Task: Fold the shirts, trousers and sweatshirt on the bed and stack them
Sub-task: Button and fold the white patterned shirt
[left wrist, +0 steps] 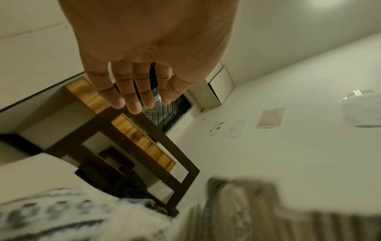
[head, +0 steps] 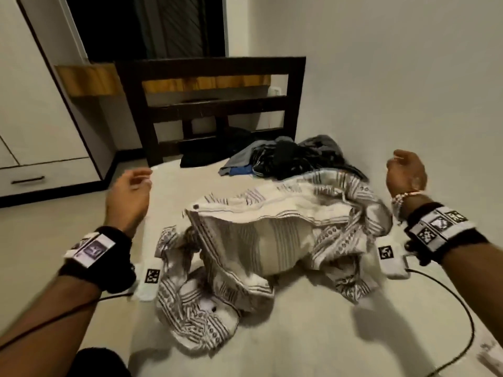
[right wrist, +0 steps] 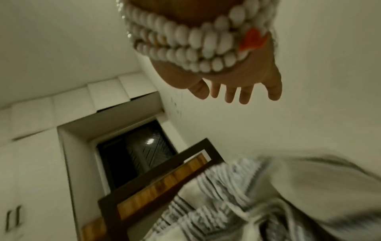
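A white shirt with grey striped patterns point(head: 258, 240) lies billowed and crumpled in the middle of the bed point(head: 313, 336). It shows blurred at the bottom of the left wrist view point(left wrist: 62, 216) and the right wrist view point(right wrist: 257, 195). My left hand point(head: 130, 191) hovers above the bed's left edge, fingers straight and holding nothing point(left wrist: 132, 91). My right hand point(head: 405, 170) hangs in the air over the shirt's right side, fingers spread and empty point(right wrist: 237, 91). A heap of dark clothes point(head: 288, 156) sits at the far end of the bed.
A dark wooden headboard point(head: 217, 104) stands behind the clothes heap. The white wall point(head: 408, 77) runs along the bed's right side. A white wardrobe with a drawer point(head: 40, 159) is on the left. A black cable point(head: 462, 308) trails from my right wrist.
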